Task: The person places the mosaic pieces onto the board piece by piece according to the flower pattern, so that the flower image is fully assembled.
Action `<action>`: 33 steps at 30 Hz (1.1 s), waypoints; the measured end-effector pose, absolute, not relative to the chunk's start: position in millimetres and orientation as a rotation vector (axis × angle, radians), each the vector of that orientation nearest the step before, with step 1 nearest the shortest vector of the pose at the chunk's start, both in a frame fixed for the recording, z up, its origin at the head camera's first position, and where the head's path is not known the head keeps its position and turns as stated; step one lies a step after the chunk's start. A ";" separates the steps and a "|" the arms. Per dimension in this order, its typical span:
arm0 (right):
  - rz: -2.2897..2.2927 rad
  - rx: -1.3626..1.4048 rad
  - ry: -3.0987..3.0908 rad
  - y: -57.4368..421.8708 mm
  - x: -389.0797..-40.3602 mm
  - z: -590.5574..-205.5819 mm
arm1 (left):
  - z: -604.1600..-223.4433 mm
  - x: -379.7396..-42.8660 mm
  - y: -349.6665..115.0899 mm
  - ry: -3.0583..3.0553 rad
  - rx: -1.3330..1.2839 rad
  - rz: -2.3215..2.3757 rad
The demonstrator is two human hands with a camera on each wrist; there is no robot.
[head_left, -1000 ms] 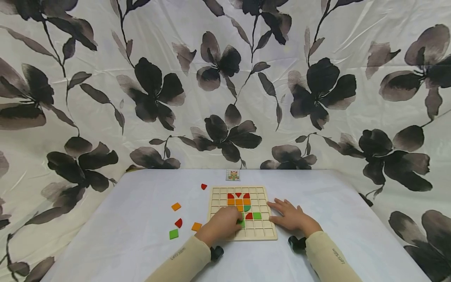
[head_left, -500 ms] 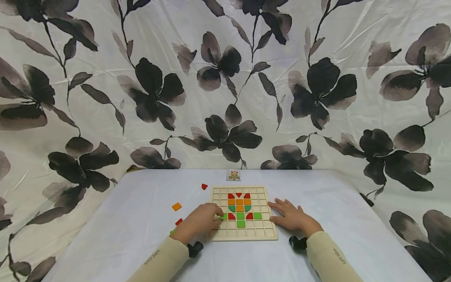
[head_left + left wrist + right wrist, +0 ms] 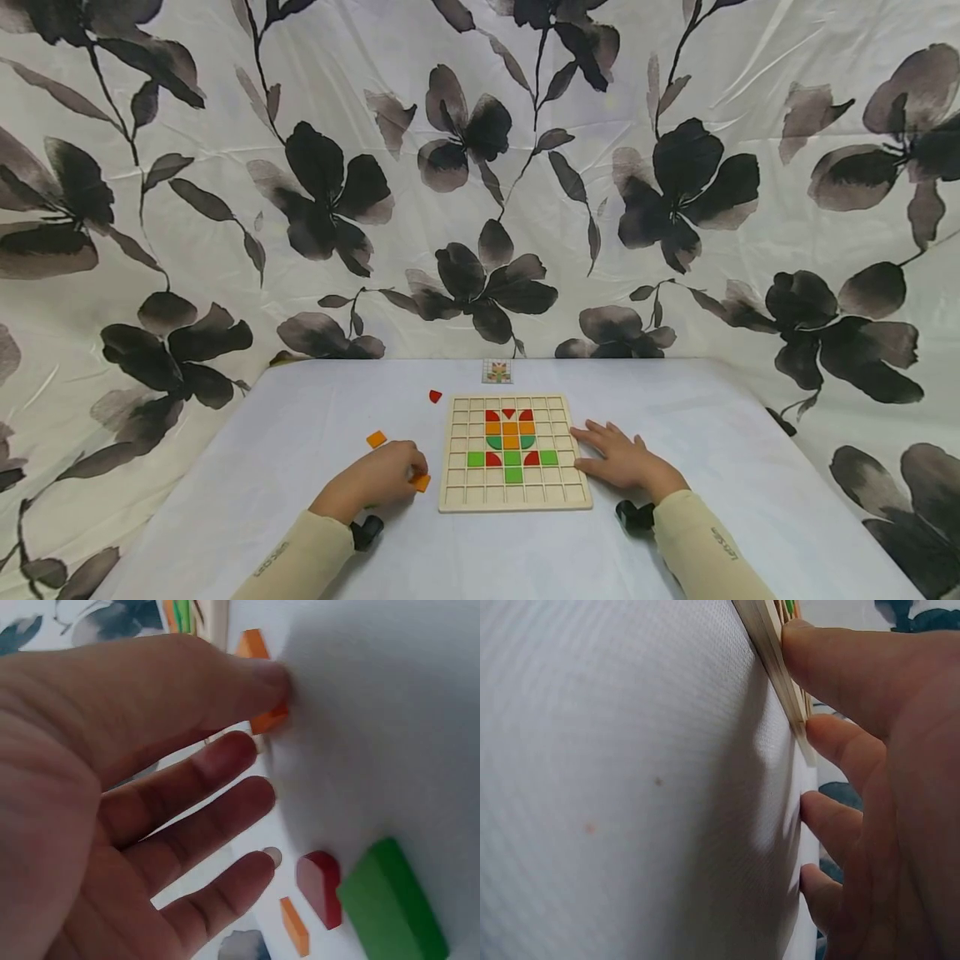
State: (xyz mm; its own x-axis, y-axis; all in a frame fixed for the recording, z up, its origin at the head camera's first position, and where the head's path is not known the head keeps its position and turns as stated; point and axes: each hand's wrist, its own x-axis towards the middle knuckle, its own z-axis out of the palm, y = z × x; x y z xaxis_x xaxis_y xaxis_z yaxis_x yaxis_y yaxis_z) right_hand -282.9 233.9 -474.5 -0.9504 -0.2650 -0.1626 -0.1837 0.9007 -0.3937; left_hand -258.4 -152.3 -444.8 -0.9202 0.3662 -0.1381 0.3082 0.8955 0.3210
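My left hand point(image 3: 381, 478) is over the table left of the board, its thumb and fingertips right at an orange square tile point(image 3: 422, 483). In the left wrist view the thumb point(image 3: 255, 681) crosses in front of that tile and hides its middle; I cannot tell whether it is pinched. My right hand point(image 3: 626, 461) lies with spread fingers at the right edge of the wooden grid board point(image 3: 465, 498), thumb and a fingertip touching its rim. Red, orange and green tiles form a symmetrical figure on the board, including a green square point(image 3: 476, 459) at its left end.
Another orange tile point(image 3: 377, 438) lies beyond my left hand, and a red piece point(image 3: 435, 397) near the board's far left corner. In the left wrist view a red piece point(image 3: 321, 889) and a green tile point(image 3: 390, 904) show. A small pattern card point(image 3: 497, 372) stands behind the board.
My left hand has moved left from the board's middle, past the green square at the figure's left end, to the loose orange tile. The pieces it covered now show. My right hand stays put.
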 end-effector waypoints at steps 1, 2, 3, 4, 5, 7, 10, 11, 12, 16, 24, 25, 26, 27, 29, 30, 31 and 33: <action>-0.564 -0.340 2.852 233.9 -282.9 -474.1 | -445.4 -258.6 -152.6 2.871 0.514 0.431; -0.564 -0.339 2.851 234.0 -282.9 -474.1 | -445.8 -258.7 -152.9 2.875 0.519 0.430; -0.565 -0.337 2.849 234.0 -282.9 -474.2 | -445.6 -258.6 -153.0 2.876 0.527 0.430; -0.564 -0.336 2.849 234.1 -282.9 -474.5 | -445.1 -258.7 -152.8 2.873 0.537 0.438; -0.566 -0.333 2.846 234.3 -283.0 -474.9 | -444.5 -258.5 -152.4 2.869 0.547 0.451; -0.566 -0.330 2.844 234.4 -283.0 -475.5 | -443.1 -258.8 -150.8 2.860 0.583 0.481; -0.565 -0.330 2.845 234.2 -282.8 -475.5 | -441.7 -260.6 -145.6 2.845 0.642 0.525; -0.568 -0.330 2.845 234.2 -282.7 -475.3 | -441.2 -261.3 -143.2 2.840 0.659 0.539; -0.568 -0.330 2.846 234.2 -282.6 -475.0 | -440.7 -262.0 -140.2 2.836 0.672 0.556; -0.574 -0.331 2.846 234.5 -282.3 -474.0 | -439.2 -264.6 -125.5 2.810 0.688 0.634; -0.579 -0.332 2.850 235.5 -283.0 -474.4 | -444.5 -269.7 -91.3 2.816 0.749 0.669; -0.581 -0.332 2.850 235.4 -282.9 -474.4 | -445.6 -269.7 -86.8 2.818 0.737 0.660; -0.585 -0.332 2.849 235.2 -282.9 -474.4 | -446.6 -269.4 -82.4 2.819 0.728 0.650; -0.583 -0.331 2.849 235.2 -282.9 -474.8 | -447.3 -268.8 -78.2 2.823 0.721 0.636; -0.584 -0.331 2.848 235.0 -282.6 -475.0 | -449.0 -267.7 -70.6 2.830 0.700 0.607; -0.584 -0.331 2.849 234.8 -282.5 -474.9 | -449.3 -267.0 -67.4 2.833 0.694 0.598; -0.586 -0.331 2.849 234.7 -282.4 -474.7 | -449.6 -266.4 -65.0 2.837 0.688 0.584; -0.581 -0.333 2.850 234.9 -282.3 -474.4 | -449.7 -265.6 -61.3 2.847 0.691 0.573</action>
State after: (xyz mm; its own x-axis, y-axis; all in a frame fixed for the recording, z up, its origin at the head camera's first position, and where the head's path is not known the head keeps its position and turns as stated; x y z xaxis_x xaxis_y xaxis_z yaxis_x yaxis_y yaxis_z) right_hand -282.3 234.9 -474.4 -0.9516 -0.2611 -0.1624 -0.1767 0.8966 -0.4060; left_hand -265.6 -61.3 -449.7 -0.8814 0.4684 -0.0604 0.4087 0.8205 0.3997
